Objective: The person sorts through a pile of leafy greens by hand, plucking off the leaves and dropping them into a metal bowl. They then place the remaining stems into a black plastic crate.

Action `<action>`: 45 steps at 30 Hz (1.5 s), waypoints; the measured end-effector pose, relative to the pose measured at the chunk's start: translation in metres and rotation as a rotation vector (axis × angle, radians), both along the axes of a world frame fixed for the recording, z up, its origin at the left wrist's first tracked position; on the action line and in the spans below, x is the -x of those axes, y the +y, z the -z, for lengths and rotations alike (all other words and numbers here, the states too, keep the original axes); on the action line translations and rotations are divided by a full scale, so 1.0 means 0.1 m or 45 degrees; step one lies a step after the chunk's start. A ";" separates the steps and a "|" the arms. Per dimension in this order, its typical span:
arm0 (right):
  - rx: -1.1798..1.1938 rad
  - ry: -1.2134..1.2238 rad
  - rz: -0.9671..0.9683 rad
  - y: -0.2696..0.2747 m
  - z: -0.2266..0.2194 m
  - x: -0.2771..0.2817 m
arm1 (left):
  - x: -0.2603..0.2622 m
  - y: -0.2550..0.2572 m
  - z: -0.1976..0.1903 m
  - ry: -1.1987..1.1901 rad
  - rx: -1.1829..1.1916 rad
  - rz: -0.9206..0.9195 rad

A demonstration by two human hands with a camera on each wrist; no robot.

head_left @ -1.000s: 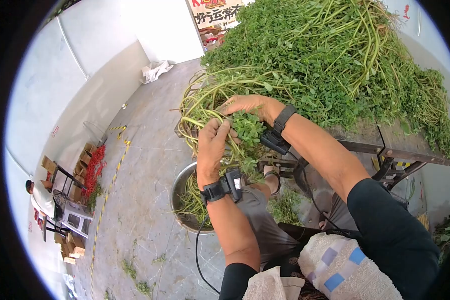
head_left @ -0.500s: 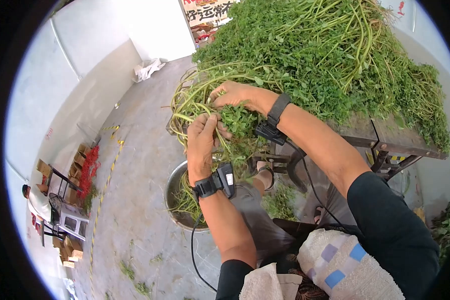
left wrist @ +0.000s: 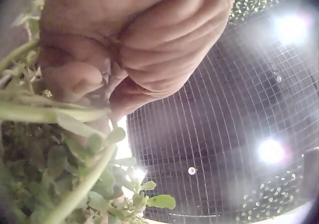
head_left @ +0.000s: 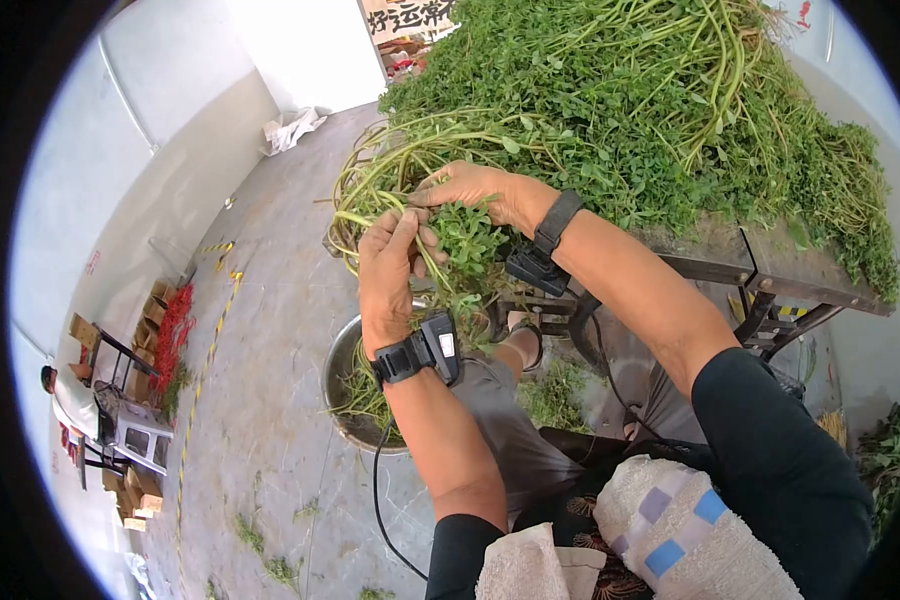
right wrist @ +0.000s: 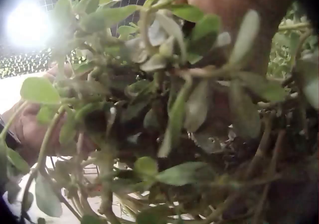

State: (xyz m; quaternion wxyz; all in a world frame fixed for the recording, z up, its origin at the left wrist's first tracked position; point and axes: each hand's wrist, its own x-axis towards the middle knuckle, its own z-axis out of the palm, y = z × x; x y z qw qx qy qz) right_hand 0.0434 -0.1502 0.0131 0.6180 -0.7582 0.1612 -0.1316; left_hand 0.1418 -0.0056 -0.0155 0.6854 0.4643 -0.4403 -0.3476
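At the table's left edge both hands work on a bunch of purslane (head_left: 470,240) with pale thick stems and small round leaves. My left hand (head_left: 384,280) pinches a stem between thumb and fingers. That stem (left wrist: 55,114) crosses just under the left hand (left wrist: 144,39) in the left wrist view. Close beside it, my right hand (head_left: 480,192) holds the bunch from above with curled fingers. Purslane leaves (right wrist: 189,104) hide most of the right fingers in the right wrist view. Long bare stems (head_left: 370,170) loop out past both hands.
A large heap of purslane (head_left: 610,130) covers much of the table (head_left: 790,262). Below the left forearm, a metal basin (head_left: 328,390) holds cut stems (head_left: 362,400). Scraps of greens (head_left: 280,570) lie on the floor. Far left, a person (head_left: 75,400) sits near cardboard boxes (head_left: 135,490).
The head view has shifted slightly, and both hands appear a little farther left and higher in it. The left hand still pinches a stem; the right still holds the bunch.
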 end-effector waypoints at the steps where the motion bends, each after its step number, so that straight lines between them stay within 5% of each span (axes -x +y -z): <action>1: -0.034 -0.001 0.097 0.04 -0.03 0.03 | 0.01 0.00 -0.01 0.048 0.000 -0.012; 10: 0.376 0.044 0.176 0.00 -0.15 0.02 | 0.10 -0.05 -0.04 0.044 -0.019 -0.015; 12: 0.826 0.071 0.178 0.01 -0.19 0.05 | 0.09 -0.08 -0.03 0.048 -0.028 0.028; 15: 0.998 0.025 0.261 -0.06 -0.20 0.14 | 0.08 -0.12 -0.02 0.101 0.018 -0.037; 22: 0.745 0.224 -0.040 0.25 -0.34 0.69 | 0.11 -0.09 -0.06 0.118 0.046 0.009; 27: 0.601 0.138 0.052 0.21 -0.16 0.70 | 0.19 -0.11 -0.08 0.063 -0.001 -0.108; 33: 0.696 0.127 0.348 0.11 -0.08 0.73 | 0.21 -0.19 -0.03 0.029 0.101 -0.054; 35: 0.333 -0.158 0.768 -0.14 0.08 0.71 | 0.21 -0.17 -0.04 0.104 0.118 -0.077; 39: 0.157 -0.043 0.410 0.10 -0.23 1.01 | 0.26 -0.21 -0.08 0.210 0.160 -0.184; 40: 0.403 -0.042 0.351 0.07 -0.18 1.00 | 0.26 -0.24 -0.06 0.237 0.164 -0.168; 45: 0.387 0.022 0.212 0.27 -0.07 1.06 | 0.28 -0.28 -0.04 0.253 0.156 -0.151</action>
